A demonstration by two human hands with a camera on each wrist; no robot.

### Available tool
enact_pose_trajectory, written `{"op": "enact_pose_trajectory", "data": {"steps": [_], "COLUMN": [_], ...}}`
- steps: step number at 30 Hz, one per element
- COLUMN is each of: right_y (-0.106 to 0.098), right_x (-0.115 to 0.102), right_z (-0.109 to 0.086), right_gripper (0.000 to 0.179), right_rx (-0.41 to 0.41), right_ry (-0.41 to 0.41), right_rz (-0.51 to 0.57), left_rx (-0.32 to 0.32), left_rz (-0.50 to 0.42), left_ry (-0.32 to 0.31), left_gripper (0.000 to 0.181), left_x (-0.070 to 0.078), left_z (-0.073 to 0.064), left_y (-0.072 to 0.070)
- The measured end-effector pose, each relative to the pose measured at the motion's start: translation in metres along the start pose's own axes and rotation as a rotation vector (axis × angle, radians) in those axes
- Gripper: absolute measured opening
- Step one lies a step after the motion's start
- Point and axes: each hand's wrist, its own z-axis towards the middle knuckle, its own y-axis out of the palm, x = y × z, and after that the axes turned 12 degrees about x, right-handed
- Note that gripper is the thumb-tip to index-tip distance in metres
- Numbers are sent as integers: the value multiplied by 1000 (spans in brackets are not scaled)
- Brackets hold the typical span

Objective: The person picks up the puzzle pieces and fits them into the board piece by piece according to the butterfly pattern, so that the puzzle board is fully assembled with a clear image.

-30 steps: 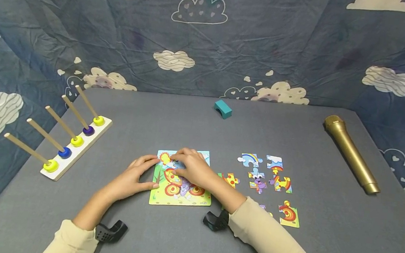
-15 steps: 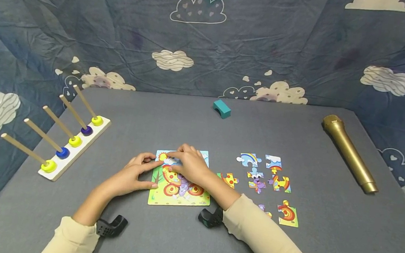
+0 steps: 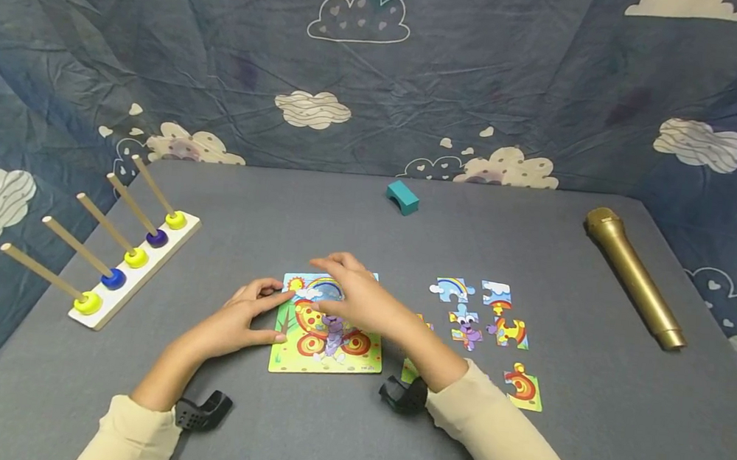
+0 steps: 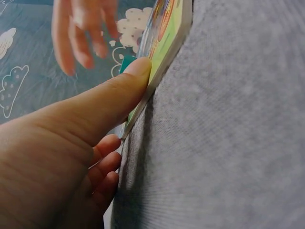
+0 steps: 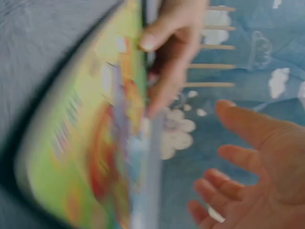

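A butterfly puzzle board (image 3: 296,358) lies flat on the grey table, showing a sun, a rainbow and a purple butterfly. At its left edge rests my left hand (image 3: 240,327), thumb and index finger touching the border. In the left wrist view the thumb (image 4: 119,90) lies along the board's rim (image 4: 174,45), the other fingers beside it. Over the board's upper right hovers my right hand (image 3: 365,300), fingers loosely spread and holding nothing. The right wrist view shows this hand (image 5: 271,162) apart from the blurred board (image 5: 52,162). Part of the picture is hidden under it.
Several loose jigsaw pieces lie right of the board, among them a rainbow piece (image 3: 452,290), a purple face piece (image 3: 467,332) and a spiral piece (image 3: 524,389). A peg stacker (image 3: 144,271) stands left, a teal block (image 3: 403,197) behind, a gold microphone (image 3: 637,278) right.
My right hand has lifted off the board's upper part and opened its fingers, uncovering the rainbow area. The left index finger has shifted slightly at the left edge; the board stays put.
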Motion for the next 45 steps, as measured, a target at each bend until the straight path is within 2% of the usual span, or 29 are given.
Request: {"op": "enact_pose_trajectory", "data": {"steps": [5,8,14,19,23,34,41,45], "right_y": [-37,-58,-86,-96,-97,-89,-88,-88], "right_x": [3,12,45,80,101,144,156,160], "right_z": [-18,-31,-52,-65,-72,-85,-90,-91], "right_gripper": [60,61,65,63,61,54,53,48], "right_rx": [128,230,394,447,442,337,224,180], "right_ry": [-78,-106,-87,-44,13,134,239,252], "right_rz": [99,109,78,89,77,77,71,61], "left_rx": [-1,-1,0,-2,-5,1,8,10], "left_rz": [3,1,-1,-1,-2,-7,-4,-7], "left_ry": [0,0,-1,-6,-11,-11,-13,-9], "left_gripper": [68,69,69,69,69,69,69,68], "left_x": [0,0,1,0,-1,-2,-3,-3], "left_z": [0,0,-1,-1,-1,-2,-3,-2], "left_y": [1,1,1,1,1,1,2,3]}}
